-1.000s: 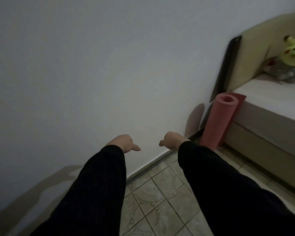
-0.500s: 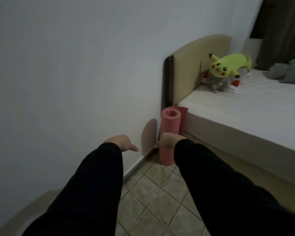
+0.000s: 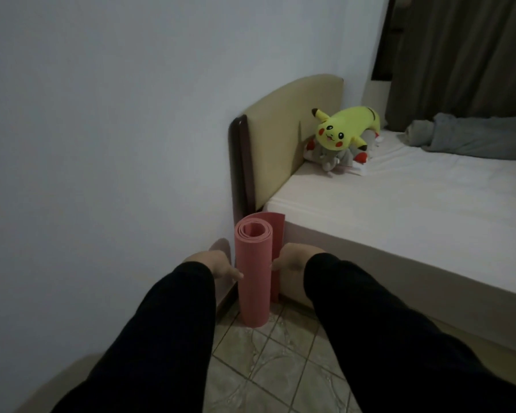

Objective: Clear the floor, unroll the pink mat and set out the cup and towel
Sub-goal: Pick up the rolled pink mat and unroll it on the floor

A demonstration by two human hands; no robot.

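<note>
The pink mat [image 3: 254, 274] stands rolled and upright on the tiled floor [image 3: 268, 374], in the corner where the wall [image 3: 102, 144] meets the headboard end of the bed [image 3: 399, 210], with its loose flap toward the bed frame. A second ago my hands were in front of the bare wall and the mat was off to the right; now the view has turned and the mat is directly between them. My left hand [image 3: 210, 263] touches the roll's left side with the thumb, and my right hand [image 3: 294, 259] is against its right side; both are half open, not yet closed around it. I judge the reach is almost finished, and the grasp comes next. The cup and towel are not visible.
</note>
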